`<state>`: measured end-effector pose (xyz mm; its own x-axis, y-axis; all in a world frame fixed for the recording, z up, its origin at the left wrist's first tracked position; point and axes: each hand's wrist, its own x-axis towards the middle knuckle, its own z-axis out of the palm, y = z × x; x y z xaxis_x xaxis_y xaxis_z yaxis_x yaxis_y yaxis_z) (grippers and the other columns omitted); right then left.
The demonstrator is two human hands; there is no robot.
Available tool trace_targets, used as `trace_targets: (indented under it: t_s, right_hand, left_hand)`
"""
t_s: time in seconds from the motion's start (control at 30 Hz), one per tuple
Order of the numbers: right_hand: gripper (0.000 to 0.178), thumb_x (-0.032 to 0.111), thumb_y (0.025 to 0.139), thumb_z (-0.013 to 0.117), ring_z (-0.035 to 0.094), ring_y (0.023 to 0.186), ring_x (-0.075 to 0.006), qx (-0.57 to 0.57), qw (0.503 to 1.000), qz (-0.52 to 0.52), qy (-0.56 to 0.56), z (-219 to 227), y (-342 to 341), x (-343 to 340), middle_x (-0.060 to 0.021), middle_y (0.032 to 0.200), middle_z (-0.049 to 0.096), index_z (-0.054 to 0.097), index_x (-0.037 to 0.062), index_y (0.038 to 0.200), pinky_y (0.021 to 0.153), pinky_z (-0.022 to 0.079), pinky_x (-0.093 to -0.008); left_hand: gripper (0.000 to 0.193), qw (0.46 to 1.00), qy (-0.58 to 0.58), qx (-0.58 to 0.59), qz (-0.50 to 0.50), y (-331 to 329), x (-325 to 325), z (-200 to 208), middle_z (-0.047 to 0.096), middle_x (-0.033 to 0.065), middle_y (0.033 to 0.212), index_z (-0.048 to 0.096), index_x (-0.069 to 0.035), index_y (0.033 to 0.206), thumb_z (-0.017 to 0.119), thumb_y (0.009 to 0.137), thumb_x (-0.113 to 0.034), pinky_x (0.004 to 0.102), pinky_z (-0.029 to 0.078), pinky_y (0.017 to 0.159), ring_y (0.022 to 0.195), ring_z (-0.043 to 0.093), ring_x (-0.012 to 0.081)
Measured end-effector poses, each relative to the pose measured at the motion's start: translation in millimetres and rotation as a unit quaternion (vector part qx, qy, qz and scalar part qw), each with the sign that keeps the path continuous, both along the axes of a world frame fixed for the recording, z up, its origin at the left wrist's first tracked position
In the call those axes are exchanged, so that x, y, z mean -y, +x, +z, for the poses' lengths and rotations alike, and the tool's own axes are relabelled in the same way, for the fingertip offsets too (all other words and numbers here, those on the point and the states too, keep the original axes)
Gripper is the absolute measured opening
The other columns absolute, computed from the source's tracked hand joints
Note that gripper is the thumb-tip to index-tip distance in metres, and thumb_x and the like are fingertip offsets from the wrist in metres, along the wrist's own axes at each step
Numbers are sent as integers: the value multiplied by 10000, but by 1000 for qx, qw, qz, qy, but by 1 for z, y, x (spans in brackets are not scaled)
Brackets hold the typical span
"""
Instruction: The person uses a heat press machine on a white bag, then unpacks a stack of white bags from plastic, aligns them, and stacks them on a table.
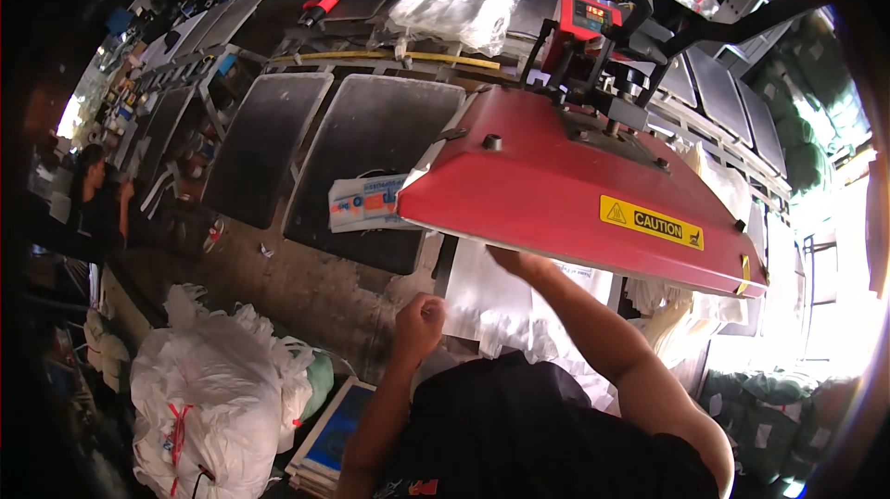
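Hazard: burn or pinch, should red tapered metal heat press drop | right hand beneath its edge, grip indeterminable | left hand curled closed, apart, left of press

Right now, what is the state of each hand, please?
Left hand: curled closed, no held thing visible.
Right hand: cannot be told; the red press hides its fingers.

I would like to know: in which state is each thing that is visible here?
Red press: apparently raised
Display: lit
Left hand: curled, contents unclear
Right hand: partly hidden
White sheet: partly hidden
White sack: bulging, red string attached
Red-black tool: lying, on or off unclear
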<state>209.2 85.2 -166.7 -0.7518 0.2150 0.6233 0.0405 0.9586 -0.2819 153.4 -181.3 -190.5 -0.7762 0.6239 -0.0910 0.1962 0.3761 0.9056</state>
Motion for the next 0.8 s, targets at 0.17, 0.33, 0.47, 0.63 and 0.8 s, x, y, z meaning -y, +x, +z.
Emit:
trace_targets:
  t_s: [0.17,0.33,0.47,0.63,0.8]
  right_hand:
    - [263,201,863,671,669,895,-328,54,985,-164,-22,12,45,-97,-188,978,681,653,38,1068,772,540,-457]
    - [220,219,879,652,675,845,-301,57,879,-469,-64,48,192,-203,-184,920,691,667,42,1009,766,538,-431]
    - [205,234,892,636,680,805,-279,13,765,-630,-134,95,300,-212,-181,873,700,678,46,962,760,537,-410]
    - [178,179,864,656,684,675,-261,65,818,-538,-192,123,369,-71,-147,731,697,675,4,842,674,533,-385]
    - [383,353,785,784,714,738,-288,296,730,-479,-388,140,341,60,-188,763,714,709,-15,858,714,562,-404]
  left_hand:
    - [151,999,-24,-1,25,-4,13,-15,728,128,856,689,-56,977,696,937,-202,361,560,696,795,730,253]
    - [184,1000,-15,-1,3,-20,13,-28,723,131,838,685,-55,964,704,941,-237,364,555,689,778,727,261]
    - [204,999,-27,-14,-16,-27,14,-16,709,133,808,674,-50,949,713,932,-249,388,549,675,744,716,293]
    - [284,992,-89,-62,-71,-29,0,5,694,135,773,648,-31,905,747,894,-298,424,550,683,742,703,334]
    - [365,970,-144,-110,-159,-33,-14,26,709,152,777,612,-35,881,774,848,-360,452,552,709,764,708,354]
